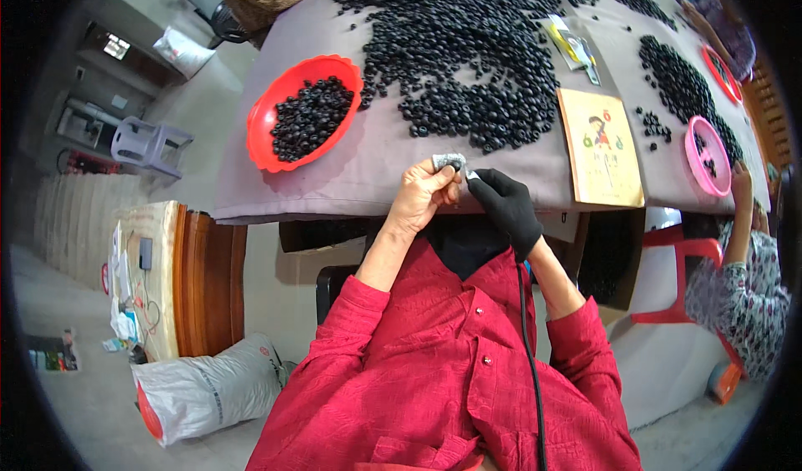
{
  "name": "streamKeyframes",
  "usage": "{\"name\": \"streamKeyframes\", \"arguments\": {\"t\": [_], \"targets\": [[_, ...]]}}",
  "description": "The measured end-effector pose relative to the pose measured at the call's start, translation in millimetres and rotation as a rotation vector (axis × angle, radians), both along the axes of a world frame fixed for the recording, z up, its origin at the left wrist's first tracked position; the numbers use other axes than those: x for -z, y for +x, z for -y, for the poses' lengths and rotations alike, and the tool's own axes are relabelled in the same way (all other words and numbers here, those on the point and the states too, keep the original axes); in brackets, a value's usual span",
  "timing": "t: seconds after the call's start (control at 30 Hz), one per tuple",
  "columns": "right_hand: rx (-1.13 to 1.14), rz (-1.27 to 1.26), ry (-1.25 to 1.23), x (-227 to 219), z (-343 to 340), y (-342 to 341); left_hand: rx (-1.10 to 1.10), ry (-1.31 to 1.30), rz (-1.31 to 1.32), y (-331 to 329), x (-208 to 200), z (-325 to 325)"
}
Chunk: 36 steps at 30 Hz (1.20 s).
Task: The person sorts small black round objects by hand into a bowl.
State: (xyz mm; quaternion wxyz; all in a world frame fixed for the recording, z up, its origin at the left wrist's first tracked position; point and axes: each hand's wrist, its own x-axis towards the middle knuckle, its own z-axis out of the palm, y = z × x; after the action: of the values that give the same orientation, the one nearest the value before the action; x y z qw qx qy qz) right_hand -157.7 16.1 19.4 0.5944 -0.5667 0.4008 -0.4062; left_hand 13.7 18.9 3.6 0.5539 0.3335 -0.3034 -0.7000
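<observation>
Both my hands meet just beyond the near edge of the table, in front of a pile of round black beads (476, 107). My bare left hand (424, 193) is closed in a pinch. A grey speckled strip (448, 161) shows at its fingertips, with a small dark bead-like piece against it. My right hand (505, 210), in a black glove, is closed too, its fingertips close to the left ones. A small whitish tip (472, 174) shows at its fingers; I cannot make out what it is.
A red bowl (266, 128) of black beads stands to the left. On the right lie a yellow booklet (603, 149) and a yellow-and-clear packet (573, 49). Past them are more beads, a pink basket (695, 174) and another person's arm (741, 212).
</observation>
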Motion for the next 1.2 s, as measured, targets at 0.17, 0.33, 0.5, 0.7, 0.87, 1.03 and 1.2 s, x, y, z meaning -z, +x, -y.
{"name": "streamKeyframes", "arguments": {"t": [0.17,0.33,0.5,0.7,0.87,1.03,1.2], "targets": [[0.017,-0.042,0.024,2.5,0.5,0.3,-0.323,-0.123,0.377,36.8,-33.5,-11.0],[0.022,-0.050,0.018,-0.4,0.3,0.1,-0.665,-0.238,0.667,112.7,-77.8,6.2],[0.002,-0.042,0.038,2.0,2.6,-0.9,-0.684,-0.207,0.974,115.6,-83.5,20.5],[0.068,0.046,0.150,-4.2,5.5,-4.4,-0.346,-0.207,0.915,32.0,-35.1,27.4],[0.097,0.164,0.243,-6.5,5.8,-6.4,-0.230,-0.376,1.007,-21.4,-11.5,39.2],[0.140,0.200,0.252,-13.7,7.1,-12.0,-0.331,-0.598,1.299,-49.5,-5.8,49.9],[0.154,0.229,0.208,-12.5,8.2,-12.7,-0.350,-0.769,1.471,-51.3,-3.5,56.7]]}}
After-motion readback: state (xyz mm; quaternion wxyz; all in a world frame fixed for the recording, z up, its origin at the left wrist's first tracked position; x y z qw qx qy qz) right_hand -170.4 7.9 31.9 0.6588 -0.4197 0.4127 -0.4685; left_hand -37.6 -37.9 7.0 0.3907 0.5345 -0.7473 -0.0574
